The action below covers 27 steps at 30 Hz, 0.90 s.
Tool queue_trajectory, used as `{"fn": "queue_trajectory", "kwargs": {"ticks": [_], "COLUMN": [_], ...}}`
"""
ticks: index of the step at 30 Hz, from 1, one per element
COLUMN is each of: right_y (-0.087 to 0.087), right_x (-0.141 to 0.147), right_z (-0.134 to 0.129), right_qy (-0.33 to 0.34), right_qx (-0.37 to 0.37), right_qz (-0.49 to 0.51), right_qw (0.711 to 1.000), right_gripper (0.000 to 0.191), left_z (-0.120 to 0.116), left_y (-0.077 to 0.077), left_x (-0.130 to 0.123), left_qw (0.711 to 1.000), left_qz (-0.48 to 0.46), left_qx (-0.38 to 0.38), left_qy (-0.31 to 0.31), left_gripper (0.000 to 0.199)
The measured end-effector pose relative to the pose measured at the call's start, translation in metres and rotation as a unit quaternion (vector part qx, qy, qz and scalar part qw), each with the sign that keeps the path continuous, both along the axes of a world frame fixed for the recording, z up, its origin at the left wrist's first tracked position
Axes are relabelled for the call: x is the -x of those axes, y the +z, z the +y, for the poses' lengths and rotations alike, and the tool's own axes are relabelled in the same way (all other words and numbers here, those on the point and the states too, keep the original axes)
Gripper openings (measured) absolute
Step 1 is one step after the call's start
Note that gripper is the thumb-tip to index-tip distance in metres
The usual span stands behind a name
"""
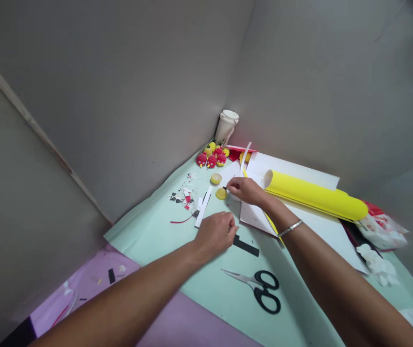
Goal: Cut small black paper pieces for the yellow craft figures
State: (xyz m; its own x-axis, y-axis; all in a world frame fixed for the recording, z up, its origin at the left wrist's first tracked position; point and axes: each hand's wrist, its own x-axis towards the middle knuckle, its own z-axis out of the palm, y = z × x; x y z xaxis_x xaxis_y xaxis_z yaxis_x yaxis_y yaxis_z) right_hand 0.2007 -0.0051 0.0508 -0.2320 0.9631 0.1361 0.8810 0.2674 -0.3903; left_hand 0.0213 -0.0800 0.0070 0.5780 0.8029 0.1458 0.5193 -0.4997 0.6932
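Observation:
My right hand (246, 190) is closed in a pinch, with a small black piece (225, 188) at its fingertips. Just below that piece lies a round yellow disc (221, 193). Nearer to me, my left hand (216, 233) is curled shut above the green sheet; what its fingers hold, if anything, is hidden. A black paper strip (247, 246) lies beside the left fingertips, its far end partly covered by them. Behind the disc sits another round yellow piece with a pale top (216, 179). Scissors (251, 284) with black handles lie partly open in front.
Several red and yellow round figures (211, 160) cluster before a white cup (227, 126) in the corner. Paper scraps (187, 193) and a white strip (203, 207) lie left. To the right are a yellow roll (314, 195), white sheets (322, 236), a tissue packet (381, 226) and crumpled tissue (378, 264).

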Motion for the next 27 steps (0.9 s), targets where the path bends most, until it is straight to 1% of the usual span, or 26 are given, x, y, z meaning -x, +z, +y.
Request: {"fn": "queue_trajectory", "kwargs": {"ticks": [10, 16, 20, 23, 25, 27], "right_y": [0.007, 0.008, 0.008, 0.011, 0.014, 0.018], "right_x": [0.003, 0.001, 0.002, 0.003, 0.002, 0.001], "right_z": [0.003, 0.004, 0.005, 0.001, -0.008, -0.023], "right_qy": [0.014, 0.02, 0.017, 0.002, -0.011, -0.019], "right_qx": [-0.001, 0.004, 0.01, 0.018, 0.031, 0.054], "right_qz": [-0.044, -0.039, -0.016, 0.019, 0.054, 0.095], "right_qw": [0.999, 0.999, 1.0, 1.0, 0.998, 0.994], "right_gripper": [0.02, 0.021, 0.02, 0.018, 0.016, 0.02], "left_z": [0.0, 0.0, 0.0, 0.001, 0.003, 0.005], "left_y": [-0.001, -0.002, 0.0, 0.004, 0.007, 0.01], "left_x": [0.0, 0.0, 0.0, 0.0, 0.001, 0.002], "left_qw": [1.0, 1.0, 1.0, 1.0, 0.998, 0.99], "left_qz": [0.0, -0.007, -0.003, -0.014, -0.047, -0.103], "left_qx": [-0.002, -0.006, 0.002, 0.016, 0.037, 0.069], "left_qy": [0.003, 0.001, 0.002, 0.011, 0.033, 0.065], "left_gripper": [0.012, 0.012, 0.012, 0.012, 0.012, 0.013]}}
